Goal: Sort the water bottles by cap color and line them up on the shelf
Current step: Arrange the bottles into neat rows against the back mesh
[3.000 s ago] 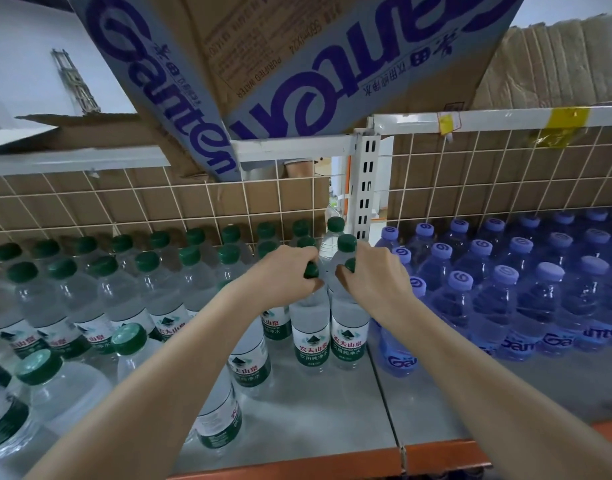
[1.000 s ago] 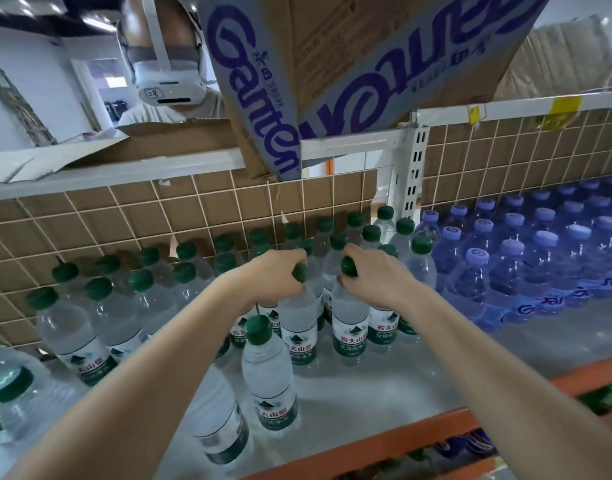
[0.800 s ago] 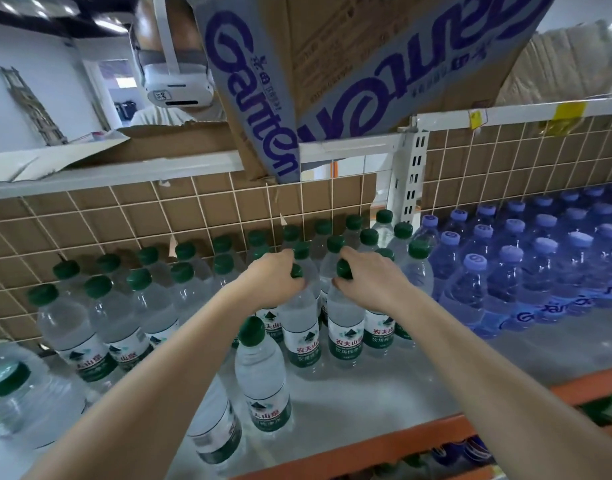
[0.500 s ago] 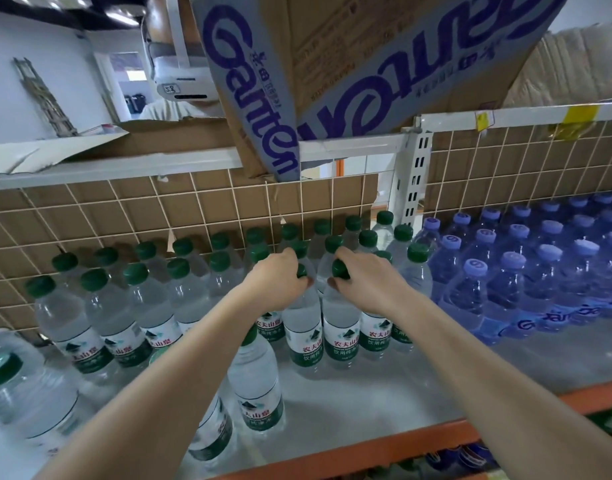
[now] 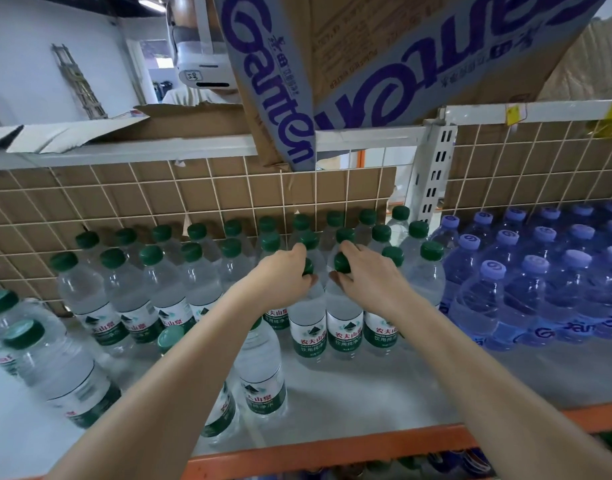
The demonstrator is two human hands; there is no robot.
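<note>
While gripping neighbouring green-capped bottles: left hand (image 5: 283, 278) fingers curled round one neck (image 5: 308, 308), right hand (image 5: 368, 277) fingers pinching the next cap (image 5: 342, 263), blue-capped bottles (image 5: 493, 296) beyond the right fingers.

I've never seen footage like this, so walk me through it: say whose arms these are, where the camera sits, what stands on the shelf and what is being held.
No machine here: a person wears a camera on the head, looking down at their own bare arms. The left hand and right hand each grip the neck of a green-capped water bottle standing on the grey shelf. More green-capped bottles stand in rows to the left; purple-capped bottles fill the right. Above hangs a Ganten cardboard box.
</note>
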